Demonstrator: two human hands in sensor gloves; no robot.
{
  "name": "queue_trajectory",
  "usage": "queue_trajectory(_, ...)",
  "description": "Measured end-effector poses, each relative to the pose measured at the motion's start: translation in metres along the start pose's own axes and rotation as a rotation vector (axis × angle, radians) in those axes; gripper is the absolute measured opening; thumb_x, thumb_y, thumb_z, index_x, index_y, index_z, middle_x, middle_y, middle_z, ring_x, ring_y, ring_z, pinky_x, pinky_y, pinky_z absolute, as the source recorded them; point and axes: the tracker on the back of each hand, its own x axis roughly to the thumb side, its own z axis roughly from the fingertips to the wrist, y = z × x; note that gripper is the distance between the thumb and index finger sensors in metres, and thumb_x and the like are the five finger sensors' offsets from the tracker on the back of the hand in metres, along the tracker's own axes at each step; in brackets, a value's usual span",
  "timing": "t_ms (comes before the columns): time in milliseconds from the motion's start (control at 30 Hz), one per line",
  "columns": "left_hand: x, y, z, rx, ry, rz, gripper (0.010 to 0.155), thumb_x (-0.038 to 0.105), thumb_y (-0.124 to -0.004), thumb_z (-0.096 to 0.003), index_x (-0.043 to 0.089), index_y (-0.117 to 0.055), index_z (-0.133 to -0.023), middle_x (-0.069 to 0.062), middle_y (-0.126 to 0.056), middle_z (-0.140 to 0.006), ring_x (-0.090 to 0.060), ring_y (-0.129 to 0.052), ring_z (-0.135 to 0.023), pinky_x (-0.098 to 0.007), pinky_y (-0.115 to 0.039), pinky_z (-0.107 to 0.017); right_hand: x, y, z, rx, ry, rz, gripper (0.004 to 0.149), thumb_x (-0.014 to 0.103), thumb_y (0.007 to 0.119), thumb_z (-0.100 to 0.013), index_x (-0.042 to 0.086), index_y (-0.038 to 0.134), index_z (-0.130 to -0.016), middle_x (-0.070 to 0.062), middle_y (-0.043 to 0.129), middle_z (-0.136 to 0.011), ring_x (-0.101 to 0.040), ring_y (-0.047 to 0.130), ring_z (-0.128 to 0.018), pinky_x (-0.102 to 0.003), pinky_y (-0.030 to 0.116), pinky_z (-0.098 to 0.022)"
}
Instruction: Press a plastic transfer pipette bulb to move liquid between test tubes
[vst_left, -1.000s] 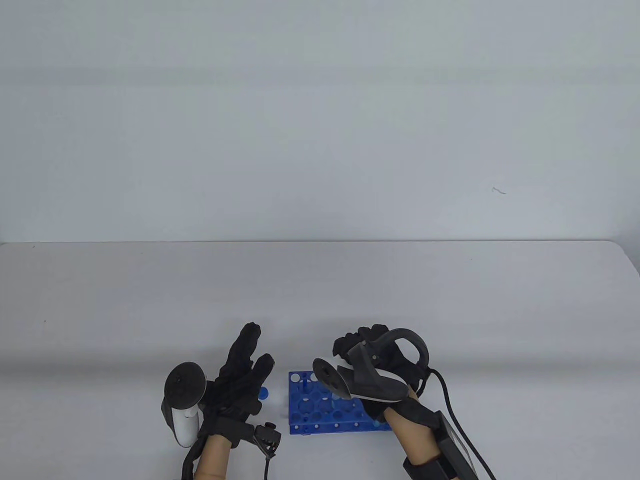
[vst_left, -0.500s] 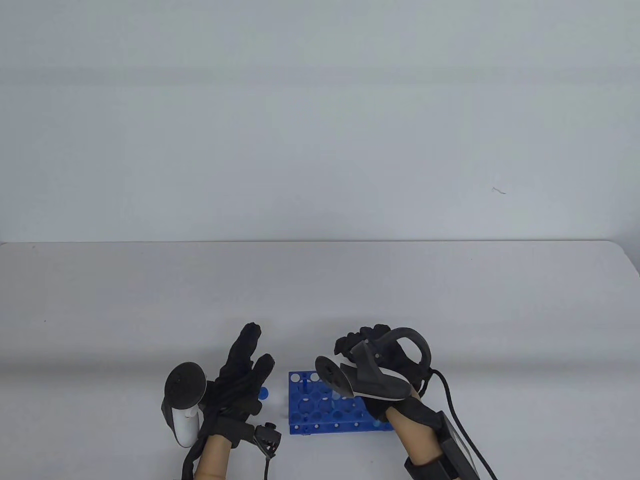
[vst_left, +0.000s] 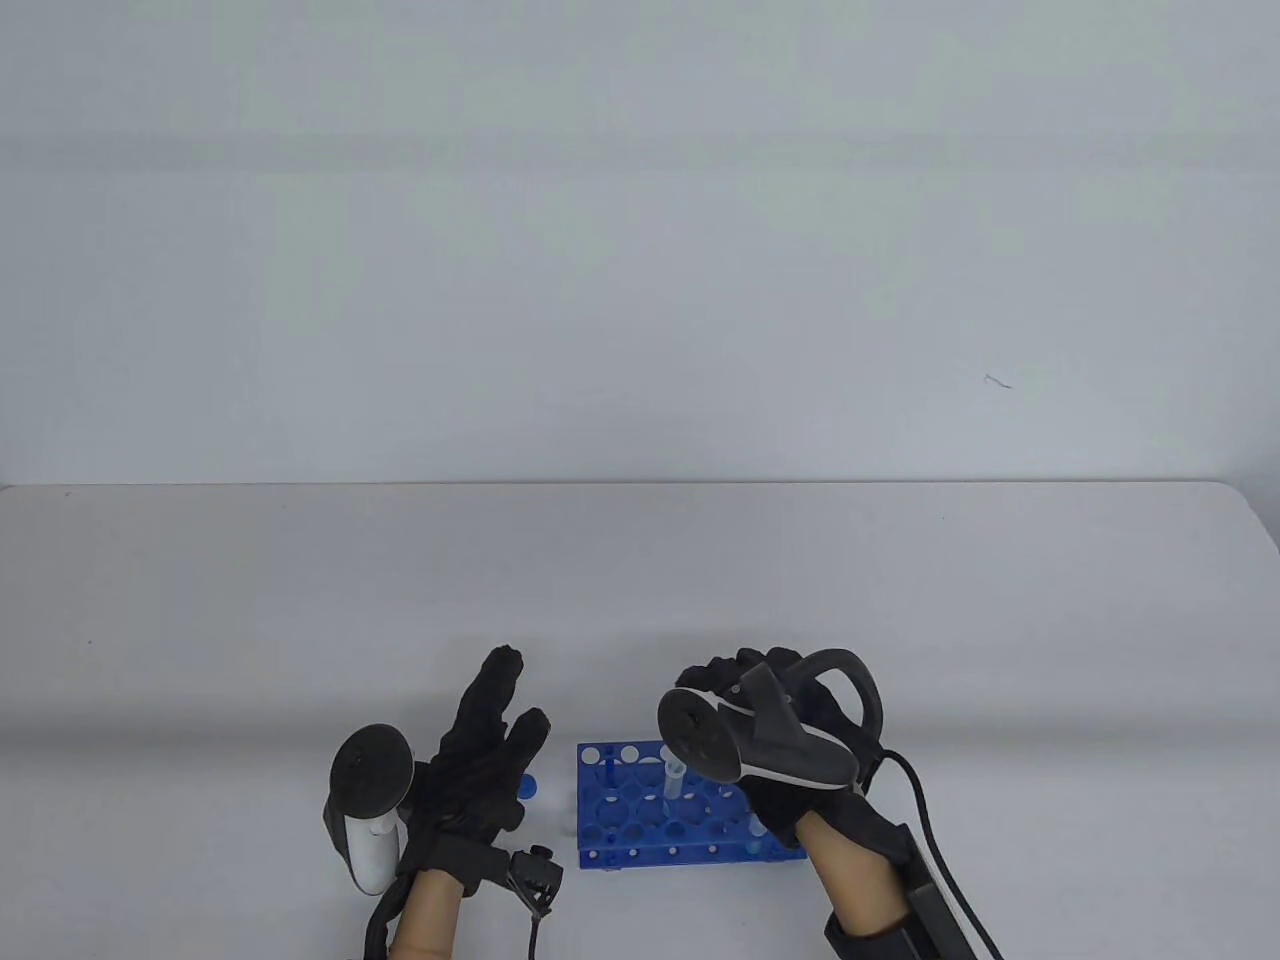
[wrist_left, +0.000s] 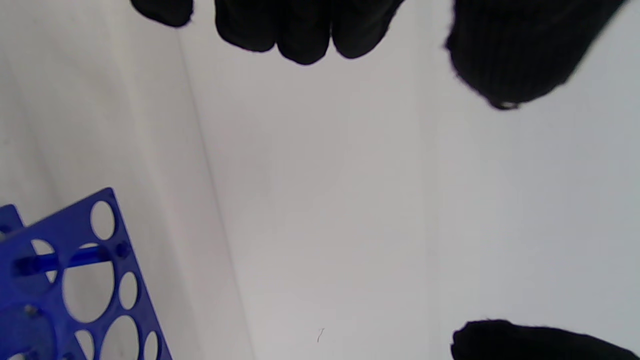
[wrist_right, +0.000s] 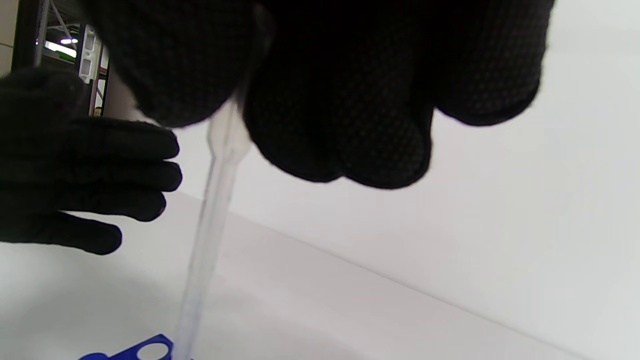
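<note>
Pipette (wrist_right: 210, 210) first: its long axis runs nearly upright, leaning a little, with the bulb end buried in my right hand (vst_left: 790, 740) and the slim stem pointing down toward 6 o'clock in the right wrist view, the tip dropping out of that view just beside a round hole of the blue rack (vst_left: 640, 810). My right fingers (wrist_right: 340, 100) are curled tightly around the top of it, so I grip the pipette by its bulb; the bulb itself is hidden under the glove, and I cannot tell how hard it is pressed.

From the table view, a clear test tube (vst_left: 675, 780) stands upright in the rack directly under my right hand, at about 7 o'clock from the tracker (vst_left: 760, 735) strapped on its back. The pipette stem is too thin to make out there.

My left hand (vst_left: 470, 760) sits at 9 o'clock from the rack, apart from it, fingers stretched wide and pointing toward 1 o'clock, holding nothing. The left wrist view shows those fingertips (wrist_left: 300, 30) hanging over bare table (wrist_left: 350, 200), with the rack's corner at 8 o'clock.

A small blue cap (vst_left: 527, 787) lies on the table between my left hand and the rack, close beside my fingers.
</note>
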Motion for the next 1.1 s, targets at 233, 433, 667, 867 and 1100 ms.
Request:
queue_trajectory(233,0.0,0.0,0.0,-0.001,-0.001,0.001,0.089,0.069,-0.069,-0.04,0.036,-0.034,-0.115,0.003,-0.034,-0.127,-0.026,-0.034,-0.117,-0.059,-0.036,-0.085,-0.022,-0.031,0.021,-0.033,0.03,-0.07,0.048,0.036,0.088,-0.031,0.02,0.088,-0.076,0.002,0.104,-0.058,-0.017,0.102,-0.046,-0.045,0.082,-0.048)
queue_trajectory(433,0.0,-0.001,0.0,-0.002,-0.002,-0.002,0.089,0.069,-0.069,-0.0399,0.036,-0.035,-0.115,0.004,-0.035,-0.127,-0.026,-0.034,-0.116,-0.059,-0.036,-0.085,-0.04,-0.045,0.04,0.01,0.094,-0.066,0.047,0.035,0.088,-0.031,0.02,0.089,-0.076,0.001,0.104,-0.057,-0.018,0.102,-0.045,-0.045,0.082,-0.048)
queue_trajectory(667,-0.001,-0.002,0.0,-0.008,-0.001,-0.013,0.089,0.069,-0.069,-0.0399,0.036,-0.034,-0.115,0.004,-0.035,-0.127,-0.026,-0.034,-0.117,-0.059,-0.036,-0.085,-0.05,-0.045,0.051,0.076,0.143,-0.044,0.046,0.035,0.088,-0.031,0.019,0.09,-0.074,0.002,0.105,-0.055,-0.017,0.103,-0.043,-0.045,0.083,-0.047)
queue_trajectory(867,-0.002,-0.003,0.0,-0.01,0.001,-0.018,0.089,0.069,-0.069,-0.04,0.036,-0.034,-0.115,0.003,-0.035,-0.127,-0.026,-0.034,-0.117,-0.059,-0.036,-0.085,-0.051,-0.037,0.048,0.116,0.14,-0.025,0.045,0.035,0.089,-0.03,0.019,0.091,-0.071,0.002,0.106,-0.052,-0.017,0.104,-0.04,-0.044,0.084,-0.045)
queue_trajectory(1100,-0.002,-0.004,0.001,-0.01,0.001,-0.019,0.089,0.069,-0.069,-0.04,0.036,-0.034,-0.115,0.004,-0.034,-0.127,-0.026,-0.034,-0.116,-0.059,-0.036,-0.085,-0.047,-0.024,0.039,0.149,0.13,0.011,0.043,0.036,0.089,-0.029,0.019,0.093,-0.068,0.002,0.107,-0.049,-0.017,0.105,-0.038,-0.044,0.085,-0.044)
